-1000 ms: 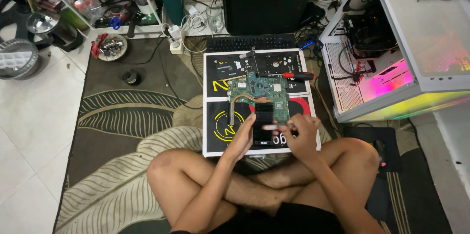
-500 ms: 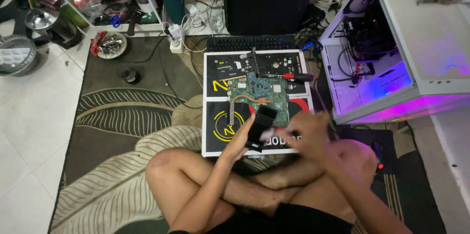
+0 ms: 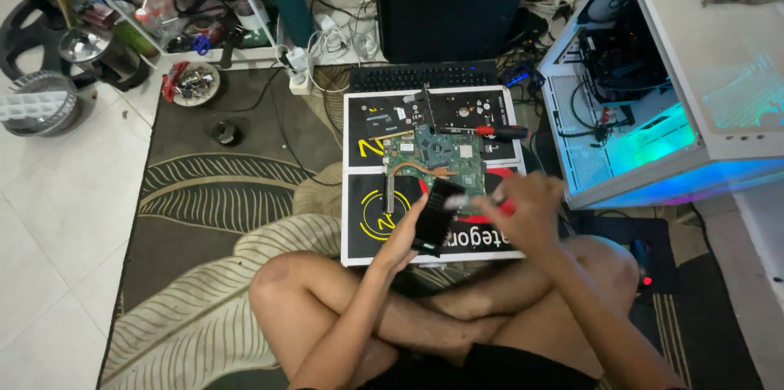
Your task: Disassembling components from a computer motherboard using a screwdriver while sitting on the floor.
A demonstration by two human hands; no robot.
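black heatsink (image 3: 435,214) in left hand (image 3: 406,236)

White tile floor (image 3: 49,218), leaf-patterned rug (image 3: 212,194).

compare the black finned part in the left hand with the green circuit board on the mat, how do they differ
The black finned part is dark and ribbed; the green circuit board is flat, with a copper pipe across it. The finned part is held tilted in the left hand, with the right hand beside it; the board lies flat on the black mat, untouched. The part looks smaller. Both are computer hardware.
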